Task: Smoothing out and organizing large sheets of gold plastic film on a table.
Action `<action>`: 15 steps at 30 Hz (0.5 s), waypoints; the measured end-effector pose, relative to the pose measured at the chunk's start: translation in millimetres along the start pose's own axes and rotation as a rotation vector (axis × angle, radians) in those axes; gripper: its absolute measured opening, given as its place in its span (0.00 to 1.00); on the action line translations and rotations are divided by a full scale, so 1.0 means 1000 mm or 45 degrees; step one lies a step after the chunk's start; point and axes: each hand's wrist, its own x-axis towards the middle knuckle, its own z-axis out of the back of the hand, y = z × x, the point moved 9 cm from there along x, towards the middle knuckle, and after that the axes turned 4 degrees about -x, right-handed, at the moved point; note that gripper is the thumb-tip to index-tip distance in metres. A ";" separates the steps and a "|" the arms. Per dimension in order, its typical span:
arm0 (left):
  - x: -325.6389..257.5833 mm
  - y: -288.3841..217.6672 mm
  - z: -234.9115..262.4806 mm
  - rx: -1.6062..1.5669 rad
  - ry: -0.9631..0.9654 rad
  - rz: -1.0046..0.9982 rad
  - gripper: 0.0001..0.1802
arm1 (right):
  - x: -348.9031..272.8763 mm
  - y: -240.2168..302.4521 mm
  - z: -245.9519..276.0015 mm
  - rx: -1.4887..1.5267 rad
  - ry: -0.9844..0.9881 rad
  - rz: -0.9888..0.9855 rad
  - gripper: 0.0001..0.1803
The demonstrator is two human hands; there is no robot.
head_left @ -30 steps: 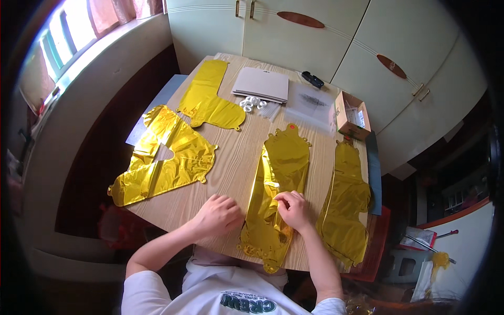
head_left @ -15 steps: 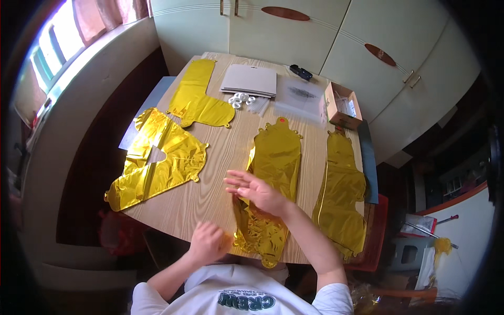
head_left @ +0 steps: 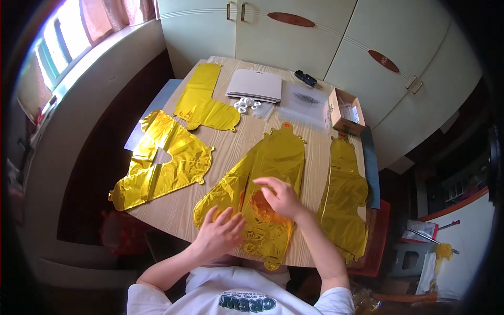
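Note:
A gold foil balloon (head_left: pixel 281 152), uninflated, lies in front of me with a wide flap spread out to its left. My left hand (head_left: pixel 219 234) rests over the flap's lower edge, fingers spread. Above the balloon's middle is my right hand (head_left: pixel 281 198), its fingers curved and apart, with nothing visible in it; whether it touches the foil I cannot tell. Crinkled foil shows near the table's front edge. To the left lies a shiny gold foil balloon (head_left: pixel 184 176) with a gap in its outline. Behind it is an L-shaped one (head_left: pixel 202 102), and another (head_left: pixel 344 184) lies at the right.
At the back of the wooden table (head_left: pixel 223 152) are a stack of grey boards (head_left: pixel 255 83), several white rings (head_left: pixel 242 106), a clear plastic sheet (head_left: pixel 303 110), a black object (head_left: pixel 305 79) and an open box (head_left: pixel 336 123). Pale cabinets (head_left: pixel 294 47) stand behind. A red stool (head_left: pixel 379 241) is at the right.
The middle balloon's left flap has been unfolded outward to the left. My left hand has moved right and its fingers have spread over the foil; my right hand has shifted right.

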 end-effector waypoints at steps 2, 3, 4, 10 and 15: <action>-0.003 0.011 0.010 -0.034 -0.085 0.028 0.20 | -0.022 -0.011 0.010 -0.253 -0.114 0.123 0.14; -0.006 0.019 0.008 -0.097 -0.073 0.059 0.19 | -0.035 -0.013 0.012 -0.374 -0.164 0.183 0.13; -0.009 0.026 0.007 -0.159 -0.061 0.089 0.18 | -0.048 -0.018 0.014 -0.408 -0.159 0.144 0.14; -0.011 0.025 0.003 -0.161 0.011 -0.027 0.19 | -0.114 -0.016 0.021 -0.585 -0.121 0.032 0.20; -0.004 0.028 -0.012 -0.157 0.011 -0.027 0.22 | -0.134 -0.029 0.013 -0.678 -0.023 -0.040 0.28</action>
